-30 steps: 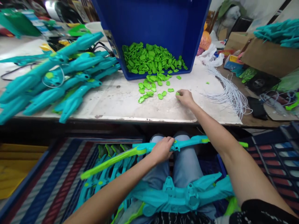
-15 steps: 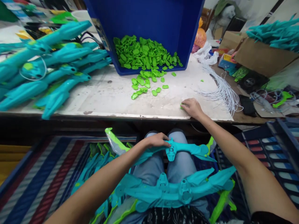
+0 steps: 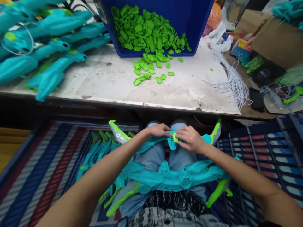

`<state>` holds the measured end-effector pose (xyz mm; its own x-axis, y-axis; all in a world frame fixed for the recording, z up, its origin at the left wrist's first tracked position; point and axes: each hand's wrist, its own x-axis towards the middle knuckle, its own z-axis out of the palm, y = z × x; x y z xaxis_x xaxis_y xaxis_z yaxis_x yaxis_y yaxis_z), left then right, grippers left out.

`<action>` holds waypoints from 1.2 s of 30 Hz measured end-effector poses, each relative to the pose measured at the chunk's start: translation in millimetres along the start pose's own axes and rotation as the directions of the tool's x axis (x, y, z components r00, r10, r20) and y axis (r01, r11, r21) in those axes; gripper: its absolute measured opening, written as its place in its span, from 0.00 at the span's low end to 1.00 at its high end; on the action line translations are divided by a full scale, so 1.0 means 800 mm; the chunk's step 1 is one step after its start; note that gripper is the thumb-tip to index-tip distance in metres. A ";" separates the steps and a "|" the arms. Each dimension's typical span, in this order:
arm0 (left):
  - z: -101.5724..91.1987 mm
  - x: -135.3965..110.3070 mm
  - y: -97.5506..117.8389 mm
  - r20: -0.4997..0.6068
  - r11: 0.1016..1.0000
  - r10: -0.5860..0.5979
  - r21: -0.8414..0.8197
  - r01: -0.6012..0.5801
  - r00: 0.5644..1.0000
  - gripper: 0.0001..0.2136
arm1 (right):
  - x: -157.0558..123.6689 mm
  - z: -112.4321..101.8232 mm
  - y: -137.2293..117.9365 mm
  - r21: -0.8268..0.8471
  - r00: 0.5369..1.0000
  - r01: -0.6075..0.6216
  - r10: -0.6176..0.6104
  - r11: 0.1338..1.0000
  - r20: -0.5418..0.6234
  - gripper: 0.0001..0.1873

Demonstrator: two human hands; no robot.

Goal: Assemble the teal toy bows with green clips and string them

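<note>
Over my knees, my left hand (image 3: 158, 130) grips a teal toy bow (image 3: 151, 143) with lime-green tips, fingers closed on its middle. My right hand (image 3: 191, 138) pinches a small green plastic piece (image 3: 175, 137) against the bow's centre hub. A second teal bow (image 3: 175, 179) lies across my lap, closer to my body. Loose green pieces (image 3: 151, 71) are scattered on the worktable (image 3: 113, 85) in front of a tipped blue bin (image 3: 165, 19) full of the same pieces.
A pile of teal toy bodies (image 3: 47, 47) covers the table's left part. White strings (image 3: 233, 83) hang at its right edge. More teal bows (image 3: 99, 151) lie by my left leg on a striped bag. A dark blue crate (image 3: 265, 151) stands at right, cardboard boxes (image 3: 272, 44) beyond.
My right hand left the table edge with a green piece and came down to the bow's centre on my lap. The view tilted downward.
</note>
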<state>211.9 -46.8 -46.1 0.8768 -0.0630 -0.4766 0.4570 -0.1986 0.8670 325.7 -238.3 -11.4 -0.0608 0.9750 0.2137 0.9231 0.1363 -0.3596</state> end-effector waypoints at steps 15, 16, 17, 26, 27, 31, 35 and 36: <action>0.009 -0.005 -0.012 -0.059 0.997 0.070 -0.011 -0.070 0.996 0.25 | -0.030 0.060 -0.031 0.008 0.971 -0.218 0.218 0.976 -0.101 0.13; 0.009 -0.005 -0.013 -0.052 0.997 0.076 0.013 -0.075 0.996 0.25 | -0.030 0.063 -0.032 0.041 0.965 -0.230 0.233 0.972 -0.118 0.13; 0.009 -0.005 -0.014 -0.041 0.996 0.084 0.030 -0.083 0.996 0.25 | -0.031 0.065 -0.033 0.074 0.959 -0.242 0.250 0.968 -0.137 0.13; 0.009 -0.005 -0.014 0.010 0.992 0.124 0.001 -0.124 0.992 0.21 | -0.030 0.066 -0.027 0.224 0.951 -0.246 0.279 0.943 -0.129 0.10; 0.010 -0.006 -0.014 -0.002 0.993 0.116 0.008 -0.116 0.993 0.21 | -0.029 0.066 -0.026 0.242 0.940 -0.279 0.316 0.929 -0.128 0.10; 0.013 -0.006 -0.012 -0.059 0.995 0.066 0.074 -0.062 0.996 0.23 | -0.015 0.060 -0.029 0.197 0.829 -0.547 0.560 0.814 -0.013 0.27; 0.015 -0.005 -0.004 -0.035 0.994 0.021 0.104 -0.018 0.999 0.18 | 0.007 0.044 -0.034 0.038 0.739 -0.649 0.618 0.760 0.270 0.32; 0.016 -0.005 -0.002 -0.027 0.994 0.002 0.107 0.001 1.000 0.17 | 0.012 0.041 -0.035 0.018 0.721 -0.656 0.620 0.754 0.308 0.32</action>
<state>206.0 -58.6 -47.7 0.8816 -0.0370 -0.4705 0.4389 -0.3023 0.8461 286.6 -227.3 -29.0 0.4121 0.8419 -0.3484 0.7291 -0.5340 -0.4280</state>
